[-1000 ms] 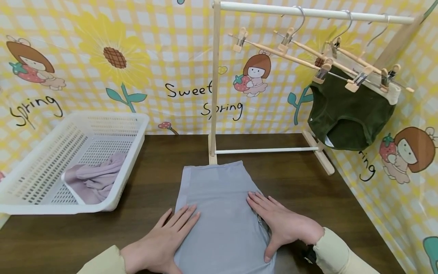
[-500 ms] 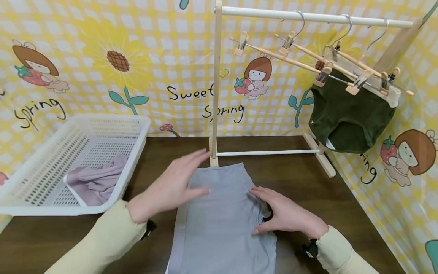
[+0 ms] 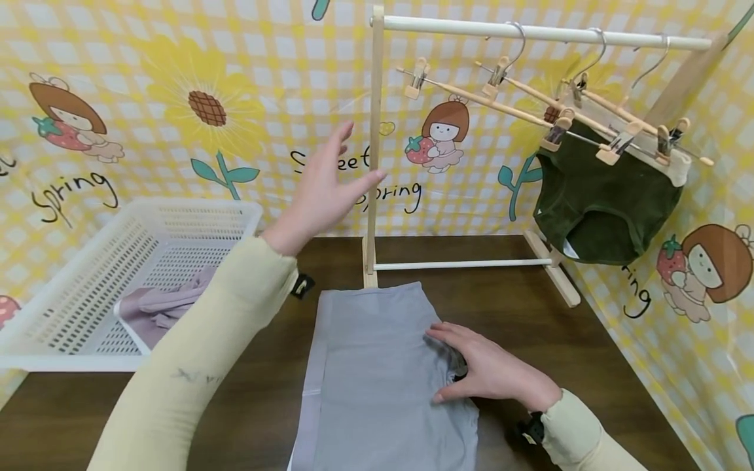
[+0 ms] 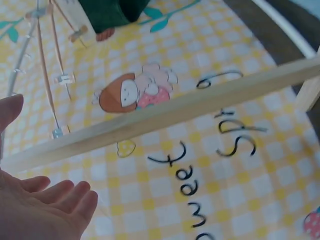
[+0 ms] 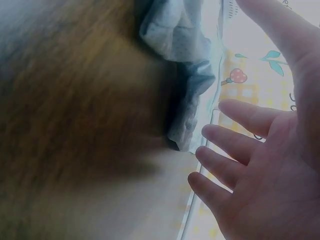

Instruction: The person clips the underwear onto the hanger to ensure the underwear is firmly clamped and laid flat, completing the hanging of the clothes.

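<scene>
A grey garment, which looks like a pair of underpants, lies flat on the brown table, with a paler band along its left edge. My right hand lies at its right edge, fingers spread and relaxed, fingertips on or just over the gathered cloth. In the right wrist view those fingers stand apart beside the crumpled edge. Raised in the air, my left hand is beside the left post of a clothes rack, thumb and fingers apart and holding nothing. The left wrist view shows the post close to its fingers.
From the rack's white top bar hang several clip hangers. Dark green underpants are clipped at the right. At the left stands a white basket with a mauve garment inside. Patterned cloth covers the walls.
My left hand has lifted off the grey garment and moved up and forward to the rack's left post. My right hand has shifted slightly, its fingers bending a little at the garment's right edge.
</scene>
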